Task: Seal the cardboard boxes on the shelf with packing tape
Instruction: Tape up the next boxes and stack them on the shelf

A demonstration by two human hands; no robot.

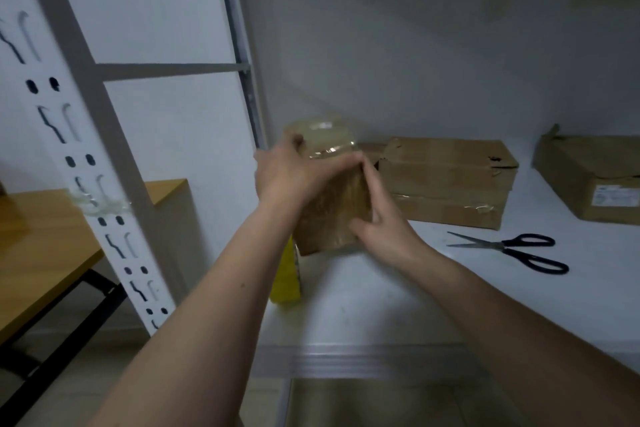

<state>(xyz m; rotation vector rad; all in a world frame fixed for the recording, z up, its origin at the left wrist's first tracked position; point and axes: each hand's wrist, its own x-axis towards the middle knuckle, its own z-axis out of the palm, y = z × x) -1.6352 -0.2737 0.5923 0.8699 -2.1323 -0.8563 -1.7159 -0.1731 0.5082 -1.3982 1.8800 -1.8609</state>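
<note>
While the left hand grips the tape roll, the right hand clasps the small box beneath it.

Black scissors on shelf; wooden table left

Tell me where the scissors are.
In the head view the scissors lie on the white shelf, right of the hands, in front of the middle cardboard box.
</note>
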